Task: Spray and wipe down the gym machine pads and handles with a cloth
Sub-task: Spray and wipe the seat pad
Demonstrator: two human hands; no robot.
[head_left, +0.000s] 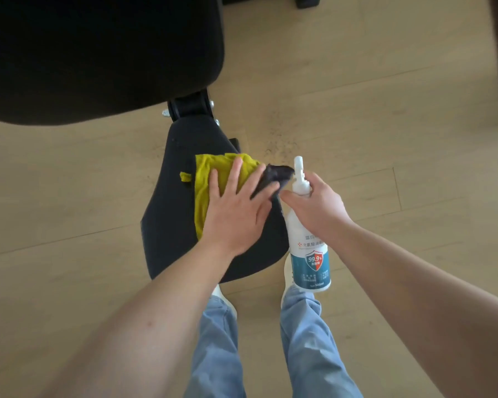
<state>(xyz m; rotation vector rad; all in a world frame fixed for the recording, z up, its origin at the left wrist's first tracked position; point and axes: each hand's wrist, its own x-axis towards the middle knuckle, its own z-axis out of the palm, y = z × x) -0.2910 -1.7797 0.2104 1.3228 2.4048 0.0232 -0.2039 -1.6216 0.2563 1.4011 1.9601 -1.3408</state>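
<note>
The person stood over the narrow black seat pad [167, 225] of the gym bench, looking straight down at it. Their left hand [236, 208] lay flat on a yellow cloth [210, 179], fingers spread and straight, pressing it against the upper right part of the pad. A darker grey piece stuck out from under the fingertips at the pad's right edge; it may have been the cloth's other side or a second rag, I couldn't tell which.

Their right hand [314, 205] was wrapped round the neck of a white spray bottle [308, 254], fingers curled just below the trigger head. The bottle hung upright just beside the pad's right edge, its blue label with a red and blue shield facing up, and its nozzle was close to the dark piece of cloth.

Above the seat, the big black back pad [98, 53] filled the upper left, joined to the seat by a black bracket [190, 106] with silver bolts. Pale wooden floor [69, 196] showed all around. Below were the person's light blue jeans [219, 340] and white shoes [287, 268], one foot tucked partly under the seat's near end.
</note>
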